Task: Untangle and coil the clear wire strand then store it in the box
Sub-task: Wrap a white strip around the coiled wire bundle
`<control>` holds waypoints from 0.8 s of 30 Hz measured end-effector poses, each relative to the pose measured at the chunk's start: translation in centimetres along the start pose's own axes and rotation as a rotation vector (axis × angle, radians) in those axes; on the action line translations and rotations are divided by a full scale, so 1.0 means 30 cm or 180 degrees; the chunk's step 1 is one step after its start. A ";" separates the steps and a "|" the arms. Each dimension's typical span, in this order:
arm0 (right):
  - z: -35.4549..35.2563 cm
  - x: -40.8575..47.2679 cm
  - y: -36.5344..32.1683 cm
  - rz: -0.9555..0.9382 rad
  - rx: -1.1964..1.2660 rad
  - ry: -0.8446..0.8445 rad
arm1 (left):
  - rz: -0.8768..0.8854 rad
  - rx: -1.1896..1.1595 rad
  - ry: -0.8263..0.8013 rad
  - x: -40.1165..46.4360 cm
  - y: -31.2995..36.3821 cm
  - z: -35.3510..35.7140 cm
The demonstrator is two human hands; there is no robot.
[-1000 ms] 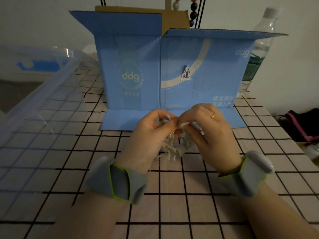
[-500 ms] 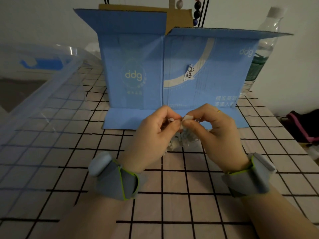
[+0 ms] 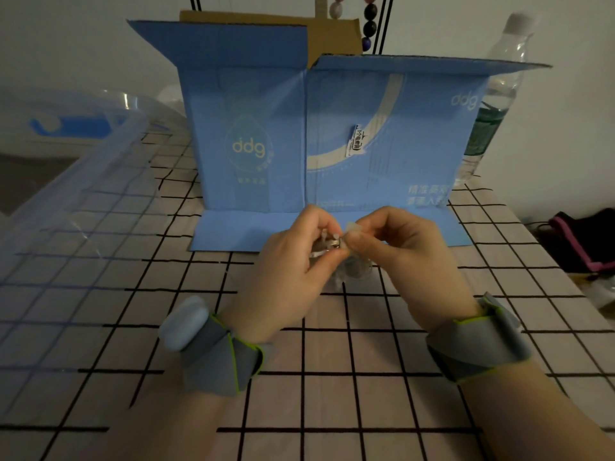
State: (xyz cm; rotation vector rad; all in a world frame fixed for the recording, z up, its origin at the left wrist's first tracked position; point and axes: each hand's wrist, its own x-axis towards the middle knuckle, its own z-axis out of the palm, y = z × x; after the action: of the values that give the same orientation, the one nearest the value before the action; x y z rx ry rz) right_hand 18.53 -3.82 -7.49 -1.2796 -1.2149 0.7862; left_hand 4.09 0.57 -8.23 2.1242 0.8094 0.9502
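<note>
A small tangle of clear wire strand (image 3: pixel 346 261) hangs between my hands just above the checked tablecloth. My left hand (image 3: pixel 286 271) pinches it from the left with thumb and curled fingers. From the right, my right hand (image 3: pixel 406 261) pinches its top end between thumb and forefinger. Most of the strand is hidden behind my fingers. The clear plastic storage box (image 3: pixel 73 201) sits at the left, its wall reaching over the table. Both wrists wear grey bands.
A blue cardboard carton (image 3: pixel 332 134) with open flaps stands upright just behind my hands. At the back right stands a clear water bottle (image 3: pixel 499 94). A dark cloth bag (image 3: pixel 585 241) lies off the table's right edge. Beaded strings hang behind the carton.
The loose strands that hung below my hands are now gathered into a tighter bundle between my fingertips. Both hands have stayed close together in front of the carton.
</note>
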 end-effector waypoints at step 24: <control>-0.011 0.003 0.020 -0.0286 -0.1057 -0.0436 | -0.1037 -0.1496 -0.0118 0.014 0.009 0.000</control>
State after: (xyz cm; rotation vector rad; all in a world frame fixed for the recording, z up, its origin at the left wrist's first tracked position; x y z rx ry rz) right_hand 18.97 -3.71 -8.00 -1.4436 -1.5509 0.6316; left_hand 4.39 0.72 -7.86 1.5477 0.7916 0.8267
